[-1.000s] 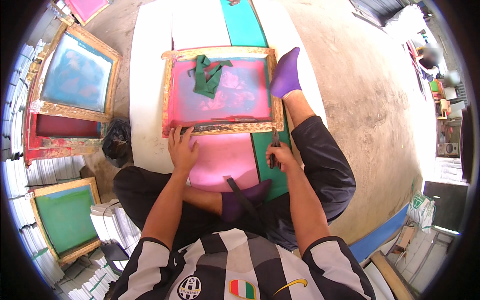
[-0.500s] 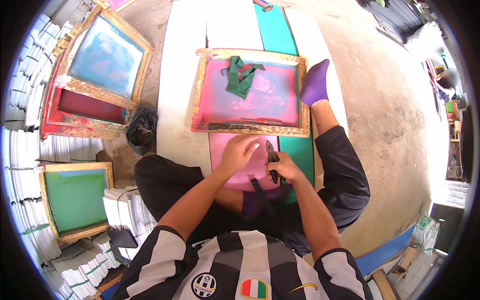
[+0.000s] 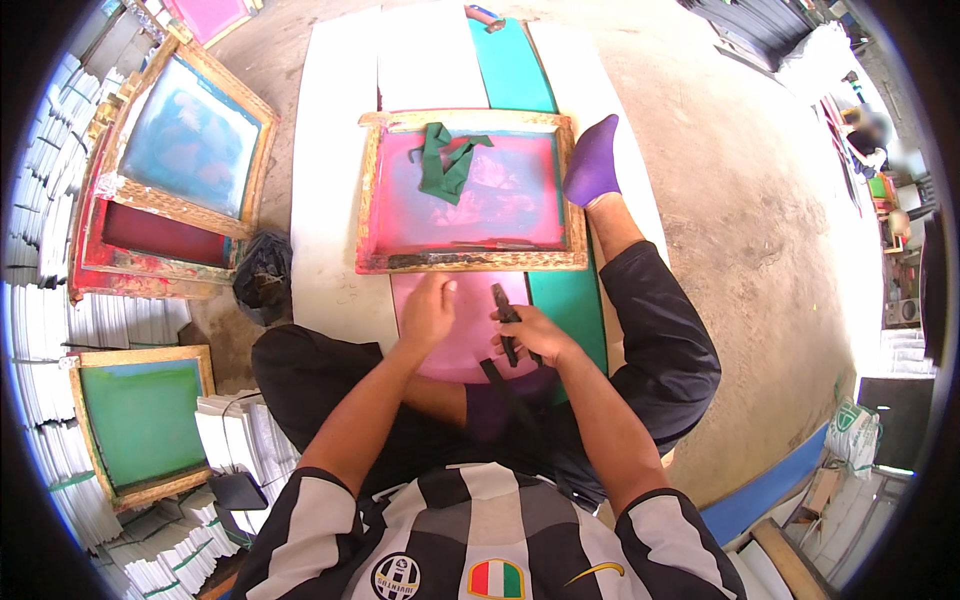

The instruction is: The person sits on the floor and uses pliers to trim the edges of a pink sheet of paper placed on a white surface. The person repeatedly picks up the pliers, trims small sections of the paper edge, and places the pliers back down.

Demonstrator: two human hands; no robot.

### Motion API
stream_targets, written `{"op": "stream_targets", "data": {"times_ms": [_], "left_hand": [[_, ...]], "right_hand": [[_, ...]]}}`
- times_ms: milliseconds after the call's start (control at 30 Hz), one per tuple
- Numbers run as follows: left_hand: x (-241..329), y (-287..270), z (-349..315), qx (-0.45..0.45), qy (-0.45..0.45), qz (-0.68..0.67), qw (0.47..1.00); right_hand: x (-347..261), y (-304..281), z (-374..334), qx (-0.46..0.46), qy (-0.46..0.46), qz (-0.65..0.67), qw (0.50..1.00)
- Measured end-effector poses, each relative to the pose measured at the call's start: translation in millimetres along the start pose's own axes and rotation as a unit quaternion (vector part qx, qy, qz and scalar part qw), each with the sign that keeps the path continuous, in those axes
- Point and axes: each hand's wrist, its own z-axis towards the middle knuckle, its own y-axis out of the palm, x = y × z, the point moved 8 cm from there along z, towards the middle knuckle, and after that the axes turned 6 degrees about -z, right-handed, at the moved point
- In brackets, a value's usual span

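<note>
Head view: the person sits on the floor at the near edge of a long white board [image 3: 330, 200]. The left hand [image 3: 428, 315] lies flat on a pink sheet [image 3: 455, 335], fingers together and stretched, pressing it down just below the near rail of a wooden screen-printing frame [image 3: 470, 262]. The right hand [image 3: 530, 335] is closed around a dark, narrow tool [image 3: 505, 325], maybe a cutter or a pen; the view is too small to tell which. The tool's tip points to the frame.

The pink sheet looks thin, light and flexible, so I judge it slides and creases easily; a flat palm on it, or a hold at its free near edge, suits it best. The frame looks stiff and its pink mesh is wet with ink, so the clean wooden rails are the place to grip it. A green rag [image 3: 445, 160] lies on the mesh near the far rail. A foot in a purple sock [image 3: 592, 165] rests at the frame's right rail.
</note>
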Motion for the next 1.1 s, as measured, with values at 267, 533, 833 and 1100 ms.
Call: {"op": "stream_targets", "data": {"times_ms": [267,533,833,1100], "left_hand": [[-81.8,-82.4,18.2,-0.123,-0.236,0.307,0.914],[-128.9,-122.9,5.5,-0.082,-0.337,0.353,0.869],[-125.3,-128.2,9.2,-0.031,-0.343,0.306,0.888],[-109.2,-112.7,16.9,0.049,-0.212,0.303,0.928]], "right_hand": [[41.7,-137.1,-3.7,0.34,0.073,-0.291,0.891],[4.7,-139.8,-22.0,0.341,0.101,-0.334,0.873],[-2.4,-134.1,-16.8,0.302,0.134,-0.298,0.896],[16.1,-141.0,-7.9,0.336,0.139,-0.298,0.883]]}}
